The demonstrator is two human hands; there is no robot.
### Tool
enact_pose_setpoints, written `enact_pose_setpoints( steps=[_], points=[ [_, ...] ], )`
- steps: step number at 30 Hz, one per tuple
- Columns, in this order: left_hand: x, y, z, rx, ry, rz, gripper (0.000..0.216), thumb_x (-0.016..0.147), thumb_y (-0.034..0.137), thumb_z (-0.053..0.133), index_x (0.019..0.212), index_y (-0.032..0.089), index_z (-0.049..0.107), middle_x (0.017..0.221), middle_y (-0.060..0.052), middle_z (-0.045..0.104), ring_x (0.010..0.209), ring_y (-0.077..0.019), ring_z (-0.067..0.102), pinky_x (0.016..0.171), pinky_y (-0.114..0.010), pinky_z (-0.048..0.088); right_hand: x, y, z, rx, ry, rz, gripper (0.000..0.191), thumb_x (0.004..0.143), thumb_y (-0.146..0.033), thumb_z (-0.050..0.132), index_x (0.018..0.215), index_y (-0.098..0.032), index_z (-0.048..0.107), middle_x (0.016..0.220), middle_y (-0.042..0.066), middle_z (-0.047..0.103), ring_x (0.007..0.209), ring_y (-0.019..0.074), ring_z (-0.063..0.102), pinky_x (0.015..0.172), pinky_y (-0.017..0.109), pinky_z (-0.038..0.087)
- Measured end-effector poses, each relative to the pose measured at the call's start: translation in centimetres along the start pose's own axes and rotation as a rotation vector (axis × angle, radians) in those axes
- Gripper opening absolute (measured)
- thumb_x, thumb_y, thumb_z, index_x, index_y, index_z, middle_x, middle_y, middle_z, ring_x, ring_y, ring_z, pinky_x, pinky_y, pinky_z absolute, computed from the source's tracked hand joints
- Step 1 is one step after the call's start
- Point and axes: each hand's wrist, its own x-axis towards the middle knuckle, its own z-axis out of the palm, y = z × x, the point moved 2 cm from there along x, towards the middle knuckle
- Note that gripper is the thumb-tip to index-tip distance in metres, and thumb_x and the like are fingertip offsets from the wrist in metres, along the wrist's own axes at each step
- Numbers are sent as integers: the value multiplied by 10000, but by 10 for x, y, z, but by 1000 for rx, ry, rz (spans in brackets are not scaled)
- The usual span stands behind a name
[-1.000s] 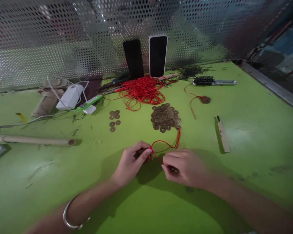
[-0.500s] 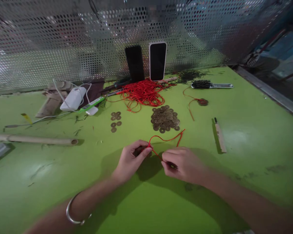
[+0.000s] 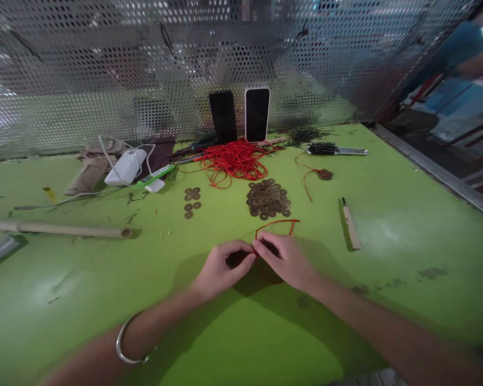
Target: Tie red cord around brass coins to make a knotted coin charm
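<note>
A thin red cord (image 3: 279,221) loops up and out to the right from between my fingertips, and a lower bit of it shows beneath my right hand. My left hand (image 3: 225,267) is closed in a pinch on the cord, thumb against forefinger. Touching it, my right hand (image 3: 285,260) pinches the same cord from the right. Whatever else sits at the fingertips is hidden. Just beyond the hands lies a heap of round bronze coins with holes (image 3: 268,199). To its left several more such coins (image 3: 192,197) lie in a small group.
A tangle of red cord (image 3: 237,159) lies before two upright phones (image 3: 257,115). At right are a round hairbrush (image 3: 338,149), a corded coin piece (image 3: 325,174) and a wooden-handled tool (image 3: 351,225). At left are a bamboo tube (image 3: 60,229) and a white charger with cables (image 3: 125,167).
My right hand has let go of the pulled-out strand and moved left to meet my left hand's fingertips. The view has shifted slightly.
</note>
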Motion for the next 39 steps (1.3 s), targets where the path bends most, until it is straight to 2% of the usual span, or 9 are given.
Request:
enact_pose_setpoints(
  steps=[5,8,11,18,21,23,27,34,39],
  points=[
    [-1,0,2,-48,49,-37,157,825,254,554,852,142,660,788,-39,678,711,-142,588,662,-241,465,-2,-1,1,58,102,-11,275,942,-320,388,705,-188,433,595,-39,416,556,109,423,526,232,301],
    [-4,3,5,-144,84,-84,168,826,267,561,860,141,666,786,-43,670,704,-136,584,649,-229,470,-4,1,3,137,158,27,290,938,-337,393,686,-194,412,583,-44,377,542,107,394,518,233,288],
    [-10,8,9,-285,133,-150,195,825,301,574,844,127,661,691,-29,627,607,-110,548,579,-210,461,-1,0,7,229,177,57,309,930,-363,404,669,-199,386,583,-49,342,549,107,367,524,231,284],
    [-13,8,3,-529,285,-195,202,825,328,593,824,134,649,655,-10,596,579,-91,531,535,-180,440,20,-18,36,740,83,252,203,865,-402,490,797,-213,458,716,-33,438,647,116,447,569,214,368],
    [-14,2,-1,-517,322,-216,203,825,333,590,850,142,654,669,-11,604,587,-95,525,542,-185,435,23,-17,45,915,133,351,216,818,-400,564,772,-209,473,709,-35,440,650,115,455,583,211,379],
    [-17,-1,-2,-464,310,-247,197,816,325,596,852,143,665,692,-27,626,606,-108,533,549,-193,435,19,-13,45,923,127,387,232,813,-405,587,754,-203,490,706,-35,450,668,113,453,616,209,378],
    [-26,-6,1,-353,255,-276,169,804,292,600,848,147,673,743,-63,666,665,-150,579,597,-231,460,8,-7,39,858,2,501,245,818,-420,598,749,-200,513,706,-33,474,691,114,451,643,206,373],
    [-32,-11,-1,-266,269,-70,41,769,192,608,755,154,615,646,-39,609,594,-124,550,560,-207,437,0,-12,32,875,-157,512,173,862,-392,541,801,-230,539,762,-23,491,739,124,488,685,205,408],
    [-27,-9,-5,-316,243,-83,26,770,183,606,771,158,611,620,-27,595,563,-109,521,538,-193,411,1,-16,31,862,-183,547,146,858,-382,538,834,-238,543,775,-17,486,732,126,487,694,209,414]
  ],
)
